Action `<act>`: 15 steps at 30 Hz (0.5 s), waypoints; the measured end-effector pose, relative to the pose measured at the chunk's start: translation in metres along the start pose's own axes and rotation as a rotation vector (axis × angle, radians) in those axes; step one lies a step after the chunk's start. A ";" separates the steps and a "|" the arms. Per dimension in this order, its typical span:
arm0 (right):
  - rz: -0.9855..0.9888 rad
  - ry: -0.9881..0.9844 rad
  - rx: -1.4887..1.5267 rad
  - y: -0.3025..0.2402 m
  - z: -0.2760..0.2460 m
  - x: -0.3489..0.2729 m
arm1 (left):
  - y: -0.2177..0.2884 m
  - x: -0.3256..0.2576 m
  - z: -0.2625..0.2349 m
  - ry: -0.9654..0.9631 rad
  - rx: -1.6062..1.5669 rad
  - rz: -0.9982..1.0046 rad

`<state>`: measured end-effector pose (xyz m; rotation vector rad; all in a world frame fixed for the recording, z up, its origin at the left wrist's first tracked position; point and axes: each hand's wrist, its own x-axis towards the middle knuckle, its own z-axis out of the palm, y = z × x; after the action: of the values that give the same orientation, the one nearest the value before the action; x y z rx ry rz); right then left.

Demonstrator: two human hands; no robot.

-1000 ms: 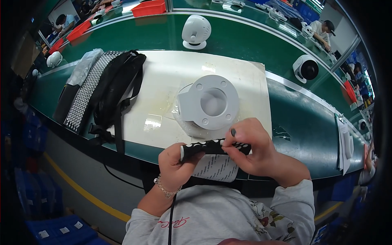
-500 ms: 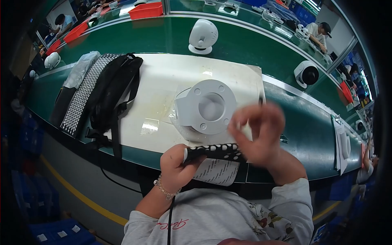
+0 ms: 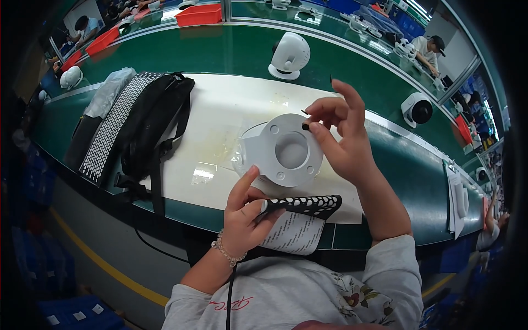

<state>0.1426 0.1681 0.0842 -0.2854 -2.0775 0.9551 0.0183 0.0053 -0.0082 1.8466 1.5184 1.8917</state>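
Note:
A white plastic housing [image 3: 268, 165] with a round opening and several small circular recesses lies on the white board. My left hand [image 3: 245, 214] grips a bent sheet of black foot pads [image 3: 308, 204], its white backing full of round holes; the index finger reaches to the housing's lower left edge. Over the housing's upper right, my right hand [image 3: 341, 129] pinches a small round black pad [image 3: 306, 126] at thumb and finger, close to a recess. Whether the pad touches the housing I cannot tell. More small dark pads stick to its other fingertips, one on the raised index finger [image 3: 331, 80].
At left lie a black strapped bag [image 3: 151, 121] and a dotted sheet [image 3: 118, 129]. A white fan-like unit [image 3: 289, 55] stands on the green belt behind, another [image 3: 416, 109] at right. A red tray [image 3: 198, 15] sits farther back; papers [image 3: 455, 192] lie far right. Other people work beyond.
My right hand has moved from near the sheet up to the housing's upper right. My left index finger has stretched out to the housing. The fan-like unit behind has shifted right.

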 end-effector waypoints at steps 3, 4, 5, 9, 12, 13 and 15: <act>-0.216 -0.058 -0.304 -0.004 -0.004 -0.005 | 0.001 0.000 -0.001 -0.031 0.034 -0.016; -0.342 -0.125 -0.513 -0.007 -0.005 -0.006 | 0.001 0.000 -0.001 -0.016 0.044 -0.006; -0.343 -0.126 -0.514 -0.014 -0.004 -0.007 | 0.001 0.000 0.000 -0.003 0.053 0.004; -0.437 -0.169 -0.667 -0.031 -0.001 -0.005 | 0.005 0.001 -0.001 -0.025 0.078 -0.024; -0.168 -0.060 -0.449 -0.031 0.008 0.000 | 0.004 0.001 0.000 -0.007 0.079 -0.020; -0.169 -0.059 -0.449 -0.025 0.010 0.004 | 0.004 0.001 0.000 -0.016 0.067 -0.021; -0.069 -0.121 -0.249 -0.018 0.014 0.016 | 0.002 0.000 0.000 -0.023 0.059 -0.023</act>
<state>0.1238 0.1567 0.1010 -0.2877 -2.3055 0.6868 0.0192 0.0040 -0.0071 1.8605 1.5978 1.8283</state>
